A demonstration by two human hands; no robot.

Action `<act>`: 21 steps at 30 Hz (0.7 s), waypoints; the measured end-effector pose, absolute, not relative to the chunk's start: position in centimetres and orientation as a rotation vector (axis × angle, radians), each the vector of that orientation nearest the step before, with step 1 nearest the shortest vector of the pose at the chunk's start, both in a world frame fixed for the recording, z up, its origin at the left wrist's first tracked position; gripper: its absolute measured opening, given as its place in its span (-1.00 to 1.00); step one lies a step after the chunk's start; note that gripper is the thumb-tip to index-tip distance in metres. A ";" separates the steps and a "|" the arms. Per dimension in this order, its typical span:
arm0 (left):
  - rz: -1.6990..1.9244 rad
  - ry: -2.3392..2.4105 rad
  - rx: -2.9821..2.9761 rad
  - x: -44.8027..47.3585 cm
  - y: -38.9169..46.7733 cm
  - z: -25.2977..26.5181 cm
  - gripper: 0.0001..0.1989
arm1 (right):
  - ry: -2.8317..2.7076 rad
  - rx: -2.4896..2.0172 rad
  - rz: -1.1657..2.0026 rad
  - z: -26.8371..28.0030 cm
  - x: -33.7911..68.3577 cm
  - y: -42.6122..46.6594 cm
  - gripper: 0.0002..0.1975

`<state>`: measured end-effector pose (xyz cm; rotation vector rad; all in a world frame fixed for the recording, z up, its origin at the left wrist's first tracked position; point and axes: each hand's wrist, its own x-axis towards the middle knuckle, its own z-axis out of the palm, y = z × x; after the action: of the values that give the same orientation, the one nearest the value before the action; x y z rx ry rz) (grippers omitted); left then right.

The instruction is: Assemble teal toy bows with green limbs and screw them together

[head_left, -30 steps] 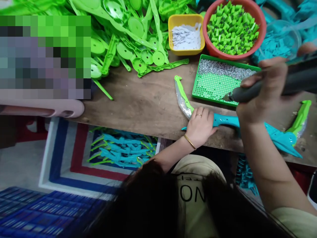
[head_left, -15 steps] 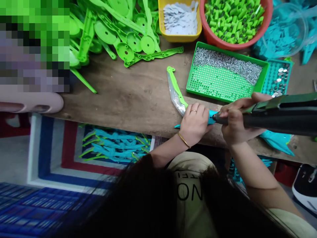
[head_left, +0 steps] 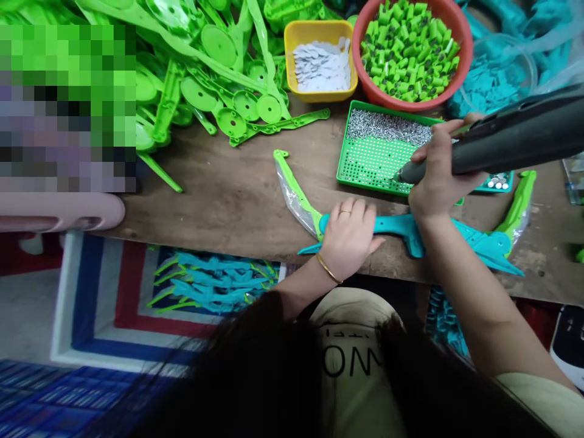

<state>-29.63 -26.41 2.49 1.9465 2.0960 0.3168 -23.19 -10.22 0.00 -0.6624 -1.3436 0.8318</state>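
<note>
A bow-shaped teal and green plastic toy (head_left: 395, 224) lies along the front of the bench, with a curved green arm at each end. My left hand (head_left: 349, 234) is closed over its teal left part, fingers wrapped on top. In my right hand (head_left: 438, 176) is a dark electric screwdriver (head_left: 511, 137), pointing left. Its tip is over the perforated floor of a green tray (head_left: 369, 161), which holds a heap of small silver screws (head_left: 387, 125). Whether a screw sits on the tip is too small to tell. My right forearm crosses above the toy and hides part of it.
Behind the tray stand a yellow container (head_left: 322, 94) of white pieces and a red bowl (head_left: 358, 61) of green pieces. Green plastic parts (head_left: 219, 48) pile up at the back left. Below the bench edge, a box (head_left: 132, 328) holds several teal and green assemblies.
My right hand has lifted the screwdriver off the toy and carried it up to the screw tray. My left hand stays on the toy, whose right side now shows more.
</note>
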 end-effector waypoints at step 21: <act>0.343 2.019 1.983 -29.0 -25.6 1.0 -0.67 | -1.423 -0.606 0.977 4.3 -18.7 -17.6 -0.50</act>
<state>-28.96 -25.63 0.99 1.9825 2.0193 0.3430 -18.74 -17.61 4.32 -0.6063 -1.4226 0.9773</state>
